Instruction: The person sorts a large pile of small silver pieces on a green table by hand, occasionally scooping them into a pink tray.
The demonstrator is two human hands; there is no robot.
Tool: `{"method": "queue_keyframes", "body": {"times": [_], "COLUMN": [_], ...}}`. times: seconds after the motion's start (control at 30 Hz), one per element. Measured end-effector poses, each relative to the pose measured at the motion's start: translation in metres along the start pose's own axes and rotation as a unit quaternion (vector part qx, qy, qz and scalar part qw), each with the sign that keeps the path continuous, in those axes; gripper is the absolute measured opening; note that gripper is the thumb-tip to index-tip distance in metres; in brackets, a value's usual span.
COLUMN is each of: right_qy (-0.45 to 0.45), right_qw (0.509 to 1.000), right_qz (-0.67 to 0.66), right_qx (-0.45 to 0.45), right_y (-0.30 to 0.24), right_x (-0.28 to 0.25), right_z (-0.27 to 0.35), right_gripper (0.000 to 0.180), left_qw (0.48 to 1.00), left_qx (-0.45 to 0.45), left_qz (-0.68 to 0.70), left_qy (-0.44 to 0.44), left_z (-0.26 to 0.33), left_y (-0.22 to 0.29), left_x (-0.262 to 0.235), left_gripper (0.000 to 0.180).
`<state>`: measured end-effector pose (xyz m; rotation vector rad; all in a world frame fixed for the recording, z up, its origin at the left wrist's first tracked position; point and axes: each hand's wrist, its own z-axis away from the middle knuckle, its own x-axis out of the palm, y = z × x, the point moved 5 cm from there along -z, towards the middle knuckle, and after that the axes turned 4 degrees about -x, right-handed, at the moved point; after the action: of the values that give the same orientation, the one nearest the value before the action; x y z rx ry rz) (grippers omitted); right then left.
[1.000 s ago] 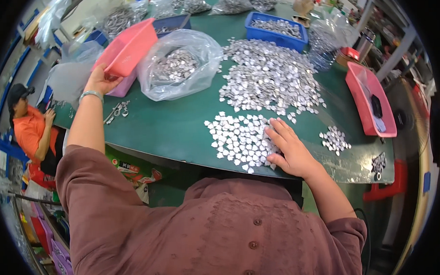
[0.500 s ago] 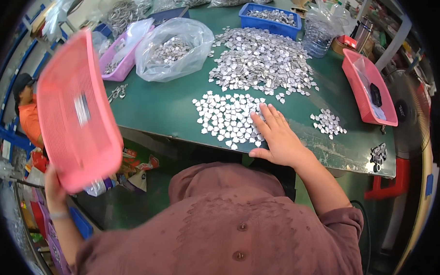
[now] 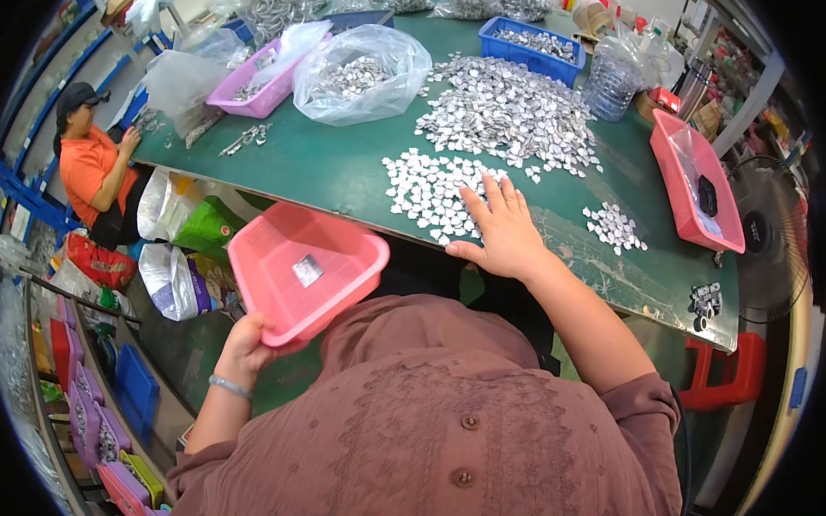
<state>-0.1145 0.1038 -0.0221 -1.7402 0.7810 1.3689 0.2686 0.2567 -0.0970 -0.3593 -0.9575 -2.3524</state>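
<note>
My left hand grips the near rim of a pink plastic basket, which is tilted beside the table's front edge, below the tabletop. A pale label shows on the basket's bottom, and I see no pieces in it. My right hand lies spread, palm down, with its fingers at the right side of a loose spread of small flat silver metal pieces. Behind it is a larger heap of similar pieces. A small group of them lies farther right.
A green table carries a clear bag of pieces, a purple basket, a blue bin and another pink basket. A fan stands at the right. A person in orange works at the left.
The pink basket has come down and right, from raised at the left to beside the table edge, still in my left hand. My right hand stays at the spread pieces.
</note>
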Motion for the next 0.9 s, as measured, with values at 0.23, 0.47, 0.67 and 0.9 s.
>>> {"method": "queue_keyframes", "body": {"times": [0.23, 0.47, 0.67, 0.9], "right_qy": [0.026, 0.011, -0.013, 0.213], "right_qw": [0.999, 1.0, 0.999, 0.971], "right_qz": [-0.002, -0.002, -0.036, -0.081], "right_qx": [0.024, 0.023, -0.039, -0.075], "right_y": [-0.014, -0.03, -0.077, -0.012], "right_x": [0.009, 0.013, 0.021, -0.01], "right_z": [-0.014, -0.026, -0.026, -0.044], "right_gripper": [0.085, 0.083, 0.076, 0.053], "left_qw": [0.996, 0.988, 0.988, 0.989], "left_qx": [-0.025, -0.045, -0.044, -0.026], "left_qz": [-0.074, -0.139, -0.122, -0.133], "left_qy": [-0.032, -0.058, -0.089, -0.061], "left_z": [-0.016, -0.016, -0.02, -0.018], "left_y": [0.007, -0.011, -0.009, -0.008], "left_x": [0.076, 0.137, 0.134, 0.131], "left_gripper": [0.063, 0.063, 0.062, 0.058]}}
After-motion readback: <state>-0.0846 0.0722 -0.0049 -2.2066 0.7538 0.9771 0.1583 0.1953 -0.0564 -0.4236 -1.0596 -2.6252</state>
